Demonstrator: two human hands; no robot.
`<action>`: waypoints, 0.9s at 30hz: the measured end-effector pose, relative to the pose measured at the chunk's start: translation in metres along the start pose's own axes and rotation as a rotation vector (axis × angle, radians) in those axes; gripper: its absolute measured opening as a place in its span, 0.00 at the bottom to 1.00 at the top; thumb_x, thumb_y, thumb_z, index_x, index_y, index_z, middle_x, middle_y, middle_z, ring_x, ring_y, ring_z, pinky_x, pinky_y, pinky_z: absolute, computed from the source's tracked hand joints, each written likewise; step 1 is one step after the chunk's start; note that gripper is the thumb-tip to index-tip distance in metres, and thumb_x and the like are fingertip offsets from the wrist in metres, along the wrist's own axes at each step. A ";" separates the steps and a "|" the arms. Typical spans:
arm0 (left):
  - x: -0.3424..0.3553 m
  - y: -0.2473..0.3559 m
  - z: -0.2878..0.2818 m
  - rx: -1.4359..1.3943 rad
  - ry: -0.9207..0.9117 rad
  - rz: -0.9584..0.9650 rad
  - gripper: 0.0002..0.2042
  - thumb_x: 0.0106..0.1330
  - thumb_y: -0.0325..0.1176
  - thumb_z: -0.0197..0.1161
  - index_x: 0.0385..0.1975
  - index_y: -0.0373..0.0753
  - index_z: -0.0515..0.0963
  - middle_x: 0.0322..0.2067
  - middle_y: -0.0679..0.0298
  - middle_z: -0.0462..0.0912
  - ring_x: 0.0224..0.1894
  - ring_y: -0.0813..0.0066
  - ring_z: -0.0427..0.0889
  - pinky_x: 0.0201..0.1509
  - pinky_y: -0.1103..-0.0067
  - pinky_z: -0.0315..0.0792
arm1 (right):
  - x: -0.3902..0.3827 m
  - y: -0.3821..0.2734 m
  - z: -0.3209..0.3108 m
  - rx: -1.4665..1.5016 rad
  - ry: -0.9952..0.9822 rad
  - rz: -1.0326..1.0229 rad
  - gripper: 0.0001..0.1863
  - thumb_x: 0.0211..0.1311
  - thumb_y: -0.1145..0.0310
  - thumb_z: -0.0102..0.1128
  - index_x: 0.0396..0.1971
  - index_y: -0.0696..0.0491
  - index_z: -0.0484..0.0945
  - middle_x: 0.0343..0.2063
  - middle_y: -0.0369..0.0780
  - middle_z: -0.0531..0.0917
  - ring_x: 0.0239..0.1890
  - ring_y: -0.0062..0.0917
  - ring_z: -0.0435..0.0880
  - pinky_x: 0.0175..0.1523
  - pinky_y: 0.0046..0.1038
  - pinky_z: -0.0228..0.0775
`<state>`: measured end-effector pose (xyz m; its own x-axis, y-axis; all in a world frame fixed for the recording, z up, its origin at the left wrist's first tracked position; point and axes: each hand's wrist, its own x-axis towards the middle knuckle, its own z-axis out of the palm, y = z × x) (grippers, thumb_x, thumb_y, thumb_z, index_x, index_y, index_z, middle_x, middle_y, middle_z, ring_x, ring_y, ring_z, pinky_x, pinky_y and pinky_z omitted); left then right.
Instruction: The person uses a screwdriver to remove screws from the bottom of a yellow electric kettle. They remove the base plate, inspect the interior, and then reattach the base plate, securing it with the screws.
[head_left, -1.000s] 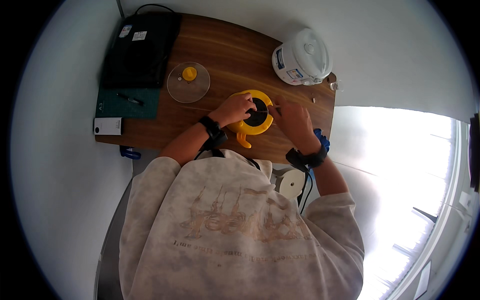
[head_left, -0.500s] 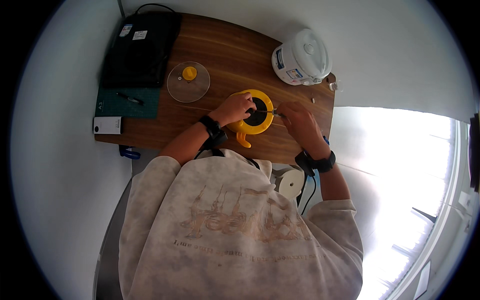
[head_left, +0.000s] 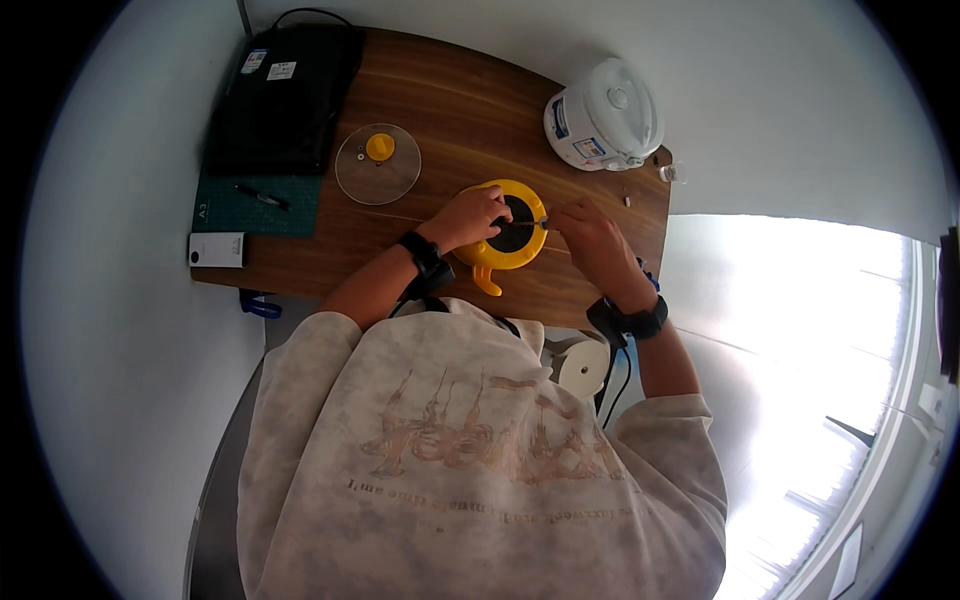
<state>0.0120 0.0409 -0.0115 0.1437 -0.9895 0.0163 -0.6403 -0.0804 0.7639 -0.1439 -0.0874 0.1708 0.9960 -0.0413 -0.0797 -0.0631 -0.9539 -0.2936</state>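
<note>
A round yellow pot (head_left: 526, 259) with a dark middle and a stubby yellow handle (head_left: 487, 281) lies on the wooden table in front of me. Over its dark middle my left hand (head_left: 480, 216) is closed, its fingers pinched around a small dark piece that I cannot make out. My right hand (head_left: 592, 243) is closed at the pot's right rim on a thin-shafted tool that looks like a screwdriver (head_left: 531, 223). The shaft points left across the pot to my left fingertips. Its handle is mostly hidden in my right hand.
A glass lid (head_left: 376, 187) with a yellow knob (head_left: 380, 147) and small loose parts lies farther left. Behind it are a black appliance (head_left: 270, 110) and a green mat (head_left: 225, 215) with a pen (head_left: 262, 197). A white box (head_left: 216, 250) sits at left, a white lidded container (head_left: 603, 115) at back right.
My right hand has shifted slightly left and up with the tool, closer to the pot's rim. My left hand and the pot look unmoved.
</note>
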 end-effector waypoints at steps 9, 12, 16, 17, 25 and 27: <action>0.001 -0.002 0.001 -0.010 -0.013 0.000 0.15 0.59 0.31 0.72 0.47 0.45 0.84 0.44 0.64 0.77 0.47 0.65 0.81 0.52 0.70 0.77 | -0.003 0.006 0.003 -0.030 -0.001 0.038 0.24 0.45 0.88 0.59 0.45 0.54 0.80 0.41 0.41 0.82 0.48 0.39 0.78 0.54 0.37 0.77; 0.000 -0.003 0.002 -0.018 -0.002 0.011 0.15 0.59 0.31 0.71 0.47 0.45 0.84 0.44 0.64 0.77 0.47 0.65 0.81 0.53 0.70 0.76 | -0.002 0.005 0.003 -0.022 -0.016 0.039 0.24 0.45 0.88 0.59 0.46 0.55 0.80 0.41 0.41 0.82 0.48 0.39 0.78 0.54 0.37 0.77; 0.001 -0.003 0.002 -0.027 0.000 0.014 0.15 0.59 0.30 0.71 0.47 0.45 0.84 0.45 0.64 0.77 0.47 0.65 0.81 0.53 0.70 0.76 | -0.002 0.001 0.001 -0.020 0.000 0.004 0.22 0.47 0.87 0.61 0.45 0.55 0.80 0.41 0.40 0.82 0.48 0.38 0.78 0.53 0.37 0.77; 0.001 -0.002 0.001 -0.027 -0.006 0.012 0.15 0.59 0.30 0.71 0.47 0.45 0.84 0.45 0.64 0.77 0.47 0.65 0.81 0.53 0.70 0.76 | -0.002 -0.001 0.000 -0.021 0.004 -0.004 0.21 0.47 0.86 0.61 0.45 0.55 0.81 0.41 0.40 0.82 0.47 0.38 0.78 0.53 0.36 0.77; 0.001 0.000 0.000 -0.012 -0.002 0.006 0.14 0.59 0.30 0.71 0.45 0.45 0.84 0.43 0.64 0.77 0.47 0.65 0.80 0.52 0.70 0.76 | 0.002 -0.008 -0.004 -0.049 -0.014 0.018 0.18 0.49 0.83 0.64 0.43 0.55 0.81 0.40 0.39 0.82 0.45 0.36 0.78 0.51 0.34 0.77; 0.001 -0.001 0.001 -0.013 0.003 0.008 0.14 0.59 0.30 0.71 0.45 0.44 0.84 0.43 0.64 0.77 0.47 0.65 0.80 0.52 0.70 0.76 | 0.003 -0.009 -0.004 -0.047 -0.020 0.021 0.18 0.49 0.83 0.64 0.44 0.55 0.82 0.40 0.39 0.82 0.45 0.36 0.78 0.51 0.34 0.77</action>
<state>0.0123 0.0402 -0.0128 0.1413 -0.9897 0.0246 -0.6316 -0.0709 0.7721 -0.1401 -0.0802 0.1775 0.9929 -0.0556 -0.1047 -0.0801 -0.9657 -0.2469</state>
